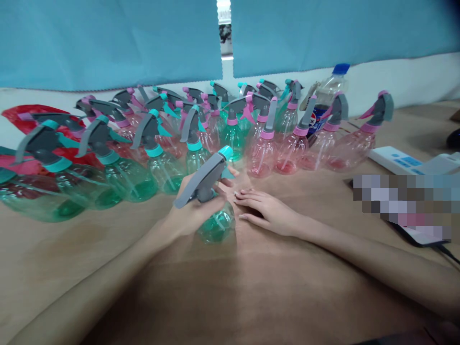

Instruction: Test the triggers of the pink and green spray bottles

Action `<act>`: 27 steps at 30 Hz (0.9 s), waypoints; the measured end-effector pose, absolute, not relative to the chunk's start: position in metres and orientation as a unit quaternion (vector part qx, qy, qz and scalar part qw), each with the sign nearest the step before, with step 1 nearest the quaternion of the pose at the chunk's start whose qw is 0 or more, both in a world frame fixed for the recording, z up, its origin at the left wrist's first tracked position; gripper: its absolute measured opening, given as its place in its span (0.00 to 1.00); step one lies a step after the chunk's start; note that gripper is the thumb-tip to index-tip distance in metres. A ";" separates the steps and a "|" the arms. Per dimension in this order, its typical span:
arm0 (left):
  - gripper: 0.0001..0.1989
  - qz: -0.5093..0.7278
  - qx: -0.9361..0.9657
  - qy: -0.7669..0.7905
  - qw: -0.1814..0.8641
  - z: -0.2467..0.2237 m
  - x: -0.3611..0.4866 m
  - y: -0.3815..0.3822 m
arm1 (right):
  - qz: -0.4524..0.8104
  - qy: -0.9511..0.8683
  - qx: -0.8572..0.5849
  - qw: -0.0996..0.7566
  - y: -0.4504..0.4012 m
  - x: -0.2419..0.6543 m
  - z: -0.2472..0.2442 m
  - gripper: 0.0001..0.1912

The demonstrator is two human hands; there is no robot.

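Note:
My left hand [192,208] is wrapped round the neck of a green spray bottle [217,224] with a grey and turquoise trigger head. The bottle stands upright on the wooden table [201,297], its nozzle pointing away to the right. Just right of it, my right hand [271,211] rests palm down on the table with its fingers stretched toward the bottle, holding nothing. Behind my left hand, a row of green spray bottles [131,179] runs off to the left. Pink spray bottles [260,155] stand beyond my right hand.
A cola bottle with a blue cap [325,93] stands at the back right. A white power strip [398,160] and a phone with a cable [424,235] lie on the right. Red plastic [39,117] sits behind the left bottles. Blue sheeting [118,43] covers the wall.

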State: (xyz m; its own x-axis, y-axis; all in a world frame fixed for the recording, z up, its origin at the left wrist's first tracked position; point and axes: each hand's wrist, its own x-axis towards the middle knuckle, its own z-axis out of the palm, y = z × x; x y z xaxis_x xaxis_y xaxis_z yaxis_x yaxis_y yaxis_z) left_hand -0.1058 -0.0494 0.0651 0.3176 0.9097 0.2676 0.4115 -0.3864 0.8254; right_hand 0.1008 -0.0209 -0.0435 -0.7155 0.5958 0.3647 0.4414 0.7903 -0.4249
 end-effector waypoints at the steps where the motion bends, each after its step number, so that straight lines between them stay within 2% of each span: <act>1: 0.05 0.373 0.744 0.449 0.325 0.065 -0.105 -0.050 | 0.156 -0.913 -0.284 0.248 -0.021 0.101 -0.043 0.21; 5: 0.17 0.364 0.745 0.465 0.311 0.062 -0.107 -0.050 | 0.157 -0.912 -0.285 0.250 -0.021 0.101 -0.043 0.20; 8: 0.20 0.372 0.743 0.456 0.320 0.060 -0.107 -0.050 | 0.159 -0.912 -0.284 0.250 -0.021 0.101 -0.042 0.21; 11: 0.18 0.392 0.731 0.463 0.313 0.061 -0.104 -0.051 | 0.158 -0.912 -0.285 0.250 -0.021 0.101 -0.042 0.21; 17: 0.06 0.412 0.729 0.449 0.311 0.064 -0.100 -0.051 | 0.148 -0.913 -0.289 0.246 -0.021 0.100 -0.042 0.21; 23: 0.10 0.408 0.724 0.465 0.307 0.063 -0.100 -0.050 | 0.152 -0.913 -0.286 0.249 -0.022 0.101 -0.042 0.21; 27: 0.08 0.408 0.719 0.467 0.313 0.065 -0.100 -0.051 | 0.150 -0.914 -0.285 0.247 -0.021 0.101 -0.042 0.21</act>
